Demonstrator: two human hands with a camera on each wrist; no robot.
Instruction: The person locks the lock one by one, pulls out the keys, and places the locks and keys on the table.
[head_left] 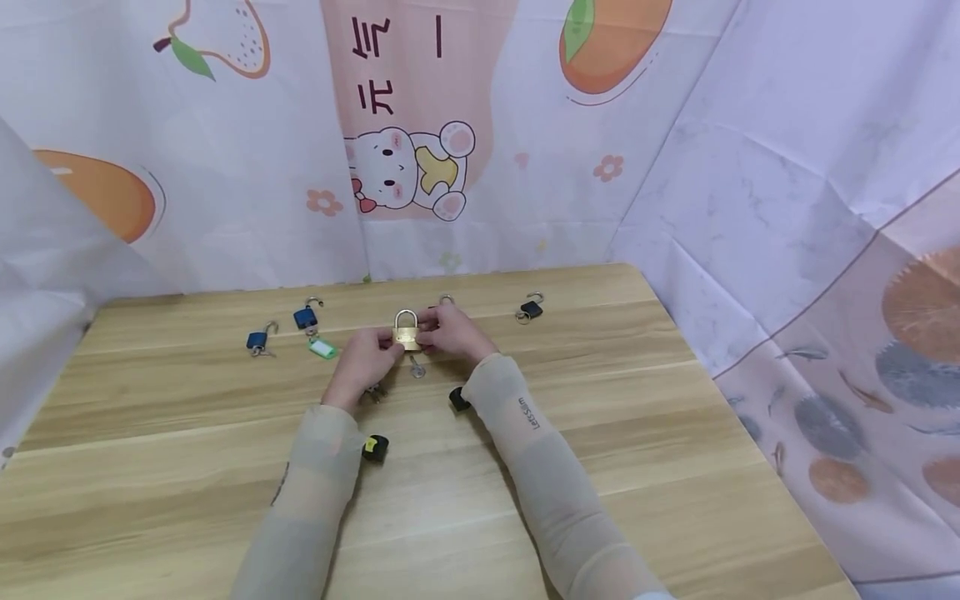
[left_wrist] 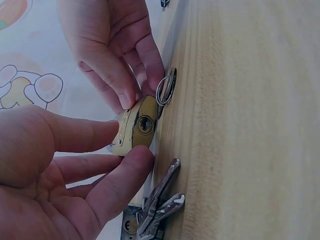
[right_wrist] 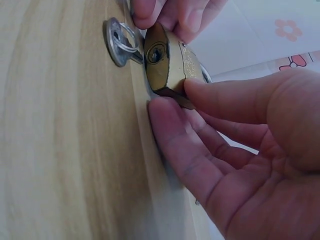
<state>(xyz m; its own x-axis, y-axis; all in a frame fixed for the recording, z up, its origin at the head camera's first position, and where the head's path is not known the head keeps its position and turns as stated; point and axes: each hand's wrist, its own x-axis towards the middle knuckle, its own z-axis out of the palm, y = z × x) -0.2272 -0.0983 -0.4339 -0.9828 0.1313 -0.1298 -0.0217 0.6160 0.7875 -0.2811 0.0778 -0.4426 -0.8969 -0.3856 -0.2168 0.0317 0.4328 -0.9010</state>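
A brass padlock point(head_left: 407, 337) stands between my two hands near the far side of the table, its shackle upward and looking closed. My left hand point(head_left: 365, 358) pinches one side of its body between thumb and fingers. From the other side my right hand point(head_left: 452, 332) grips it the same way. The keyhole point(left_wrist: 145, 125) on the lock's underside holds no key in the left wrist view. Right beside the lock, a key on a split ring point(right_wrist: 117, 42) lies on the tabletop. More keys point(left_wrist: 161, 202) sit near my left hand, at another lock that is partly hidden.
Two blue padlocks point(head_left: 257, 340) with raised shackles lie left, one beside a green tag point(head_left: 322, 347). At the right is a black padlock point(head_left: 531, 309). A yellow-labelled black lock point(head_left: 375, 448) and a dark lock point(head_left: 458, 399) lie near my forearms. A printed curtain point(head_left: 480, 242) hangs behind.
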